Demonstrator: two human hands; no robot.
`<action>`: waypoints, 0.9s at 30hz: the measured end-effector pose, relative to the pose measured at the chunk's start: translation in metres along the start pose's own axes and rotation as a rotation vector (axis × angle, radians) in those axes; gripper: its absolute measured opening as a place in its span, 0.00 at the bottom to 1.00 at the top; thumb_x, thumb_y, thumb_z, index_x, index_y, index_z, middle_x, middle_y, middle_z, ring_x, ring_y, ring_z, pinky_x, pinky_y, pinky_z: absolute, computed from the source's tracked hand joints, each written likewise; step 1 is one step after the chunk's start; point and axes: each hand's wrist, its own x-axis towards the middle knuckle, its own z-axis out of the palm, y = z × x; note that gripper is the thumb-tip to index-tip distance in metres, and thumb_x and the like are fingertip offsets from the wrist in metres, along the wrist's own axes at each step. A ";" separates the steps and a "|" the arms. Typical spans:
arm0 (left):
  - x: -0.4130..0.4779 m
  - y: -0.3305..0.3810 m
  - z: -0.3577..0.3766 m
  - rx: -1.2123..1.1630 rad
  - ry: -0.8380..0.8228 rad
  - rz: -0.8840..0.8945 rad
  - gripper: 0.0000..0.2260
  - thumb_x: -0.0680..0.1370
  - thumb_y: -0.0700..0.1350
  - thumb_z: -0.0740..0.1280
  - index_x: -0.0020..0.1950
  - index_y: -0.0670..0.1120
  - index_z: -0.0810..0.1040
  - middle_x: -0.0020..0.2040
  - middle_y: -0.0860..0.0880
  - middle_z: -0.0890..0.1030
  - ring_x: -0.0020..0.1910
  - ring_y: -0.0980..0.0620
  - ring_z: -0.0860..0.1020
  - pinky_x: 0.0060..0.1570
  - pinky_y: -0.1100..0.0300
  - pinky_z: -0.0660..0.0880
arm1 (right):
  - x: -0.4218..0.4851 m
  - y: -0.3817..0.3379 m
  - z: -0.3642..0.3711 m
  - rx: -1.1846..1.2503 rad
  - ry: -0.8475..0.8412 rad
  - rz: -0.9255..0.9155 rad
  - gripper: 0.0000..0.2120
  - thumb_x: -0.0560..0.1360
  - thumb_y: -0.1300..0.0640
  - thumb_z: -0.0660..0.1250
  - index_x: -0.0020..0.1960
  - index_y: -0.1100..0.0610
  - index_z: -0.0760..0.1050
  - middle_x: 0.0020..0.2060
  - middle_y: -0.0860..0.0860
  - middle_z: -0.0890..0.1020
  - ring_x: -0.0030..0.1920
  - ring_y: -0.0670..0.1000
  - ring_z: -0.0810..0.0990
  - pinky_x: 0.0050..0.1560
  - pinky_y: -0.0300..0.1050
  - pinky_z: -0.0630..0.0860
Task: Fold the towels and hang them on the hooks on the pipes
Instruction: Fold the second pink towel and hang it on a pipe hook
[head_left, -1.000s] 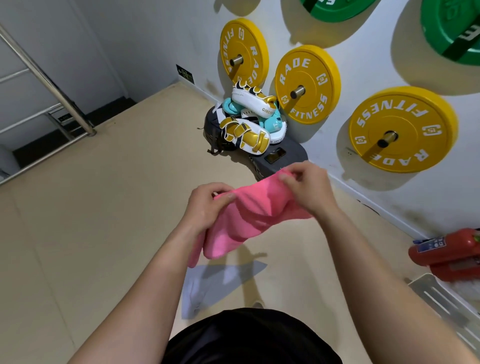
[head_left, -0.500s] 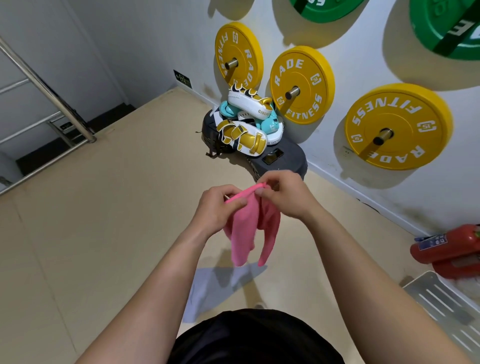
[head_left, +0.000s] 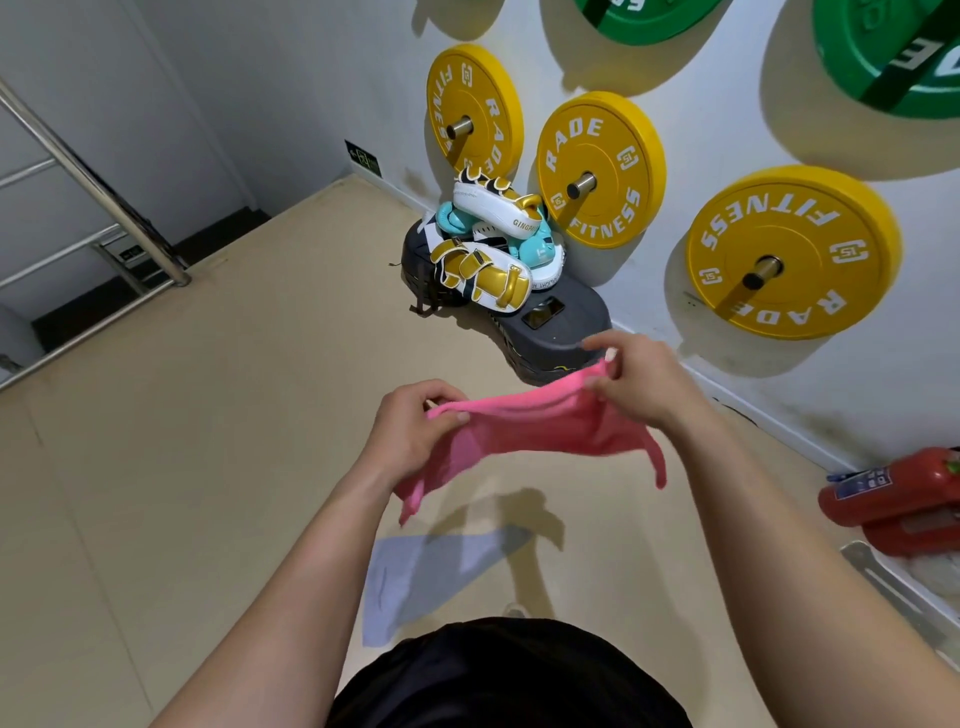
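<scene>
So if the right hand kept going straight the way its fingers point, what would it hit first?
The right hand points up-left over the pink towel. Going on, it would probably meet the black pad on the floor first, then the gloves. Depth is unclear from this one view.

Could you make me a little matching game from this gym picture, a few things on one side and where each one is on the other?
Things:
1. pink towel
2. yellow weight plates
3. red fire extinguisher
4. pale blue cloth

Places:
A. lying flat on the floor near the person's feet
B. mounted on pegs on the white wall
C. stretched between the left hand and the right hand
D. lying on the floor at the far right, by the wall

Pairs: 1-C, 2-B, 3-D, 4-A
</scene>
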 end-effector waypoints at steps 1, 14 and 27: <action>0.000 0.006 0.004 0.011 -0.017 0.015 0.12 0.73 0.40 0.74 0.39 0.58 0.82 0.38 0.60 0.83 0.37 0.64 0.77 0.38 0.73 0.69 | -0.004 -0.008 0.010 0.005 -0.062 -0.049 0.20 0.74 0.57 0.69 0.64 0.44 0.77 0.35 0.41 0.78 0.44 0.49 0.78 0.49 0.45 0.75; -0.005 0.004 0.003 -0.040 -0.021 -0.020 0.06 0.70 0.49 0.78 0.41 0.58 0.83 0.40 0.54 0.82 0.42 0.55 0.78 0.42 0.58 0.72 | -0.019 -0.045 0.063 0.175 -0.194 -0.157 0.05 0.77 0.52 0.69 0.44 0.51 0.81 0.38 0.51 0.83 0.40 0.50 0.80 0.40 0.46 0.75; -0.015 -0.018 -0.018 -0.298 0.139 -0.174 0.07 0.73 0.36 0.75 0.41 0.46 0.82 0.34 0.49 0.78 0.31 0.57 0.74 0.36 0.66 0.73 | -0.011 -0.019 0.048 0.245 -0.029 -0.052 0.12 0.73 0.59 0.73 0.56 0.50 0.81 0.36 0.43 0.81 0.46 0.47 0.79 0.48 0.41 0.71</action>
